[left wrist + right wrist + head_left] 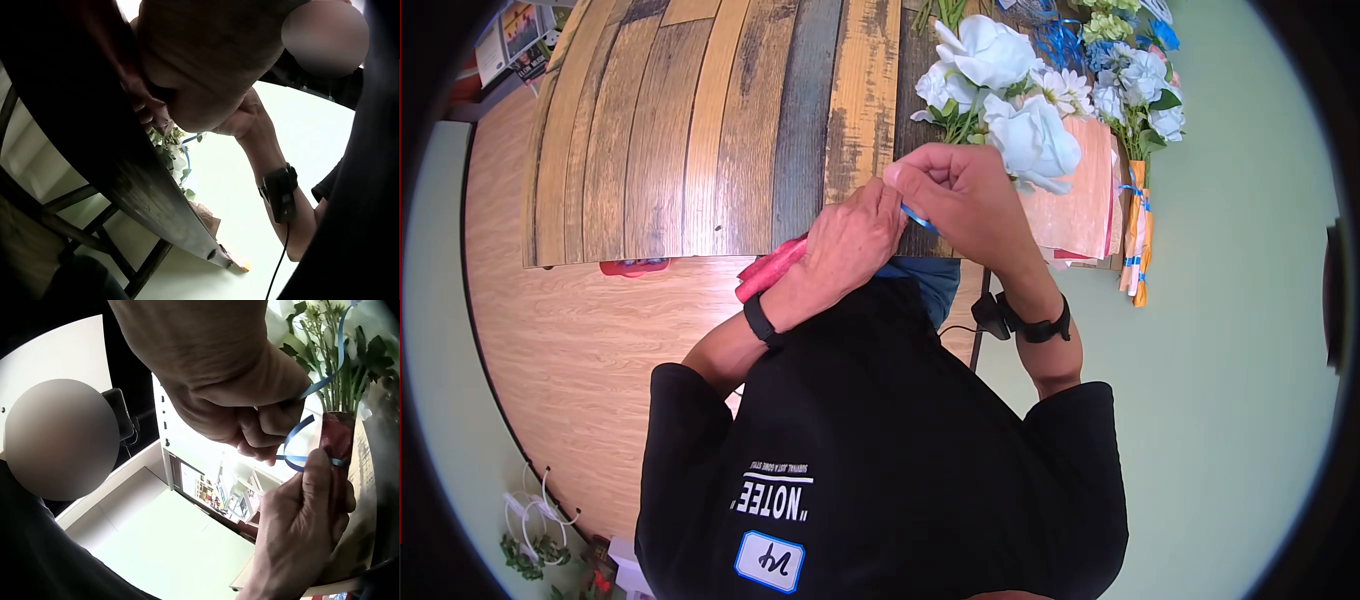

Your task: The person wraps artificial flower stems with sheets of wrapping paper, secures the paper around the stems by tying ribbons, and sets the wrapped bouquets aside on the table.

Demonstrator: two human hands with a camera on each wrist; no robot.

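My left hand (850,235) grips the red wrapping (337,434) around the stems of a bouquet, whose white roses (1030,135) and green leaves stick out past my hands. In the right wrist view, the left thumb (317,478) presses on the wrap beside a blue ribbon (294,464) that runs around it and loops loosely. Close beside it, my right hand (975,200) has thumb and fingers together, pinching the ribbon, with a blue length showing below them in the head view. The left wrist view shows the hands mostly from underneath, and the wrap is hidden in shadow there.
Sheets of pinkish wrapping paper (1090,190) lie at the table's right side. Beyond them is another bouquet in orange paper (1138,245) tied with blue ribbon. A tangle of blue ribbon (1058,42) lies near the flowers. The wooden table's (690,130) front edge is close to my body.
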